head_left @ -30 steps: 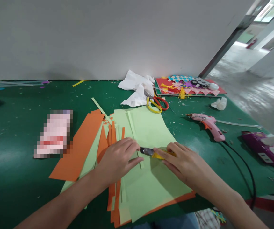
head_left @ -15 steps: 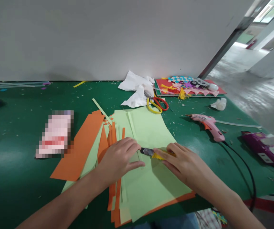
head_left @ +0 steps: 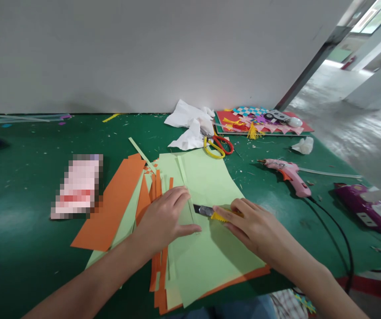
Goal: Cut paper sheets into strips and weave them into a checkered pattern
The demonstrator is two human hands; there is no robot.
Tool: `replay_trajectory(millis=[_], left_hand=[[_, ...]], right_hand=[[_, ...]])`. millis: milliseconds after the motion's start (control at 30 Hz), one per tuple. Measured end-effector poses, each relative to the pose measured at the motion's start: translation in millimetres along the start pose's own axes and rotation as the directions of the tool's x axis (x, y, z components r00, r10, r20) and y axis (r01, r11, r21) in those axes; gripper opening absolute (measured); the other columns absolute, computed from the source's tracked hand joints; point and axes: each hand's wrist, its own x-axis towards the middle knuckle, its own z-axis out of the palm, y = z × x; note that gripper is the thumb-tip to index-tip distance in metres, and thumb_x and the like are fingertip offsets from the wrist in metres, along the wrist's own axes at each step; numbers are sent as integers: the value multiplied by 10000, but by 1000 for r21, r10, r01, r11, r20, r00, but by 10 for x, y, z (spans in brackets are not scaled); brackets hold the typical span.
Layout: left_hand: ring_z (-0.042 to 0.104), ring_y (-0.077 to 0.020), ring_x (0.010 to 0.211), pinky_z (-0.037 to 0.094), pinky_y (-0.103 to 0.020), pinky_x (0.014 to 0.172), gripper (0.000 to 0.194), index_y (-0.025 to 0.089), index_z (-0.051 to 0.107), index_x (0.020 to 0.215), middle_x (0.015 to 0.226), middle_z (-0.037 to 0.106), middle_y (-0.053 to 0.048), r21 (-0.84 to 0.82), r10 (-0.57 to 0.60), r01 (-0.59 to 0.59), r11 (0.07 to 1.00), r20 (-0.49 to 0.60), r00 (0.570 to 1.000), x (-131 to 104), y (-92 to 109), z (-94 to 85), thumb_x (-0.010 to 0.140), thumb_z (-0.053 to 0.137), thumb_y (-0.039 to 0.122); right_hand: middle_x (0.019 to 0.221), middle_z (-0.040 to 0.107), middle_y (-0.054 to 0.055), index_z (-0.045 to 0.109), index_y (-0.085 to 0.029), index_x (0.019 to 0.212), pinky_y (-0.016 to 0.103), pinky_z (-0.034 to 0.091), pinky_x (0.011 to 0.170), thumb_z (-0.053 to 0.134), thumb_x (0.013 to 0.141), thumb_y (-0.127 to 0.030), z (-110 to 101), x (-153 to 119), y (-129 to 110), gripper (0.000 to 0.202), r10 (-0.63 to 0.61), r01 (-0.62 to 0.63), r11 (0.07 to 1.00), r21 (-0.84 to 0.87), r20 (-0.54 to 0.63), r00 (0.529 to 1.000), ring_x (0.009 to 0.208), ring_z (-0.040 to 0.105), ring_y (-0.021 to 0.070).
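A yellow utility knife with its dark blade out is gripped in my right hand. The blade points left, its tip close to a narrow light-green paper strip. That strip lies on a large light-green sheet. My left hand presses down over the strip and the sheet, thumb spread away from the fingers; its fingertips are partly hidden. Under and beside the left hand are several orange paper strips. A wider orange sheet lies slanted at the left.
Red-and-yellow-handled scissors rest by crumpled white tissue behind the paper. On the right are a pink glue gun with its cord and a purple packet. A blurred-out pink object lies left. Decorated red board stands far back.
My left fingertips have drawn back slightly from the knife, and more of the blade shows beside the strip. Otherwise the hands and papers are almost where they were.
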Motion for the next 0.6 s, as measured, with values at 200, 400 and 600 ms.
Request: replay_trajectory(millis=[200,400,600], left_hand=[[540,-286,1170,490,-389,930,667,141,521,1145,1237,579,-147,2,6,-6,1000,-9,1000,1,-8,16,752,569,677],[542,-288,1171,491,-397,933,668,147,521,1154,1242,578,-146,-3,-6,6,1000,7,1000,10,10,7,750,573,677],[545,-286,1167,496,-394,926,649,158,519,1150,1238,580,-141,-19,-12,12,1000,-3,1000,1,10,6,754,578,668]], right_hand=[[896,503,73,500,-216,1331,351,497,692,454,949,-242,15,-1,9,386,1,-2,999,50,5,1000,826,532,211],[906,499,72,490,-227,1342,351,492,698,447,952,-243,21,14,26,393,13,-14,998,60,20,1000,835,524,211],[869,506,64,532,-231,1307,326,487,668,441,954,-246,-17,64,22,365,20,-19,999,33,-3,1000,802,533,200]])
